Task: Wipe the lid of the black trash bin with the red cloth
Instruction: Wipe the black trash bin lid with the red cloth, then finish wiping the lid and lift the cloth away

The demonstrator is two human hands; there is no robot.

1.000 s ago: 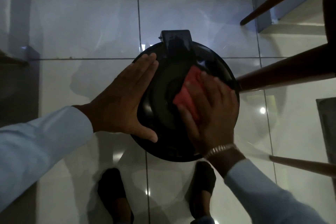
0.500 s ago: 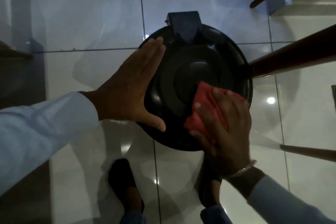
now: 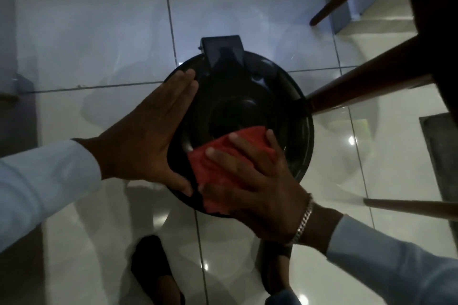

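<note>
We braced the round glossy black bin lid with our flat, open left hand; our right hand, fingers spread, pressed the crumpled red cloth down. Firm, overlapping strokes seemed best.

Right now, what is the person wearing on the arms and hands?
Both arms wear long light blue sleeves, left sleeve and right sleeve, with plain cuffs. The right wrist carries a pale metal chain bracelet. The left hand and right hand are bare, without gloves.
</note>
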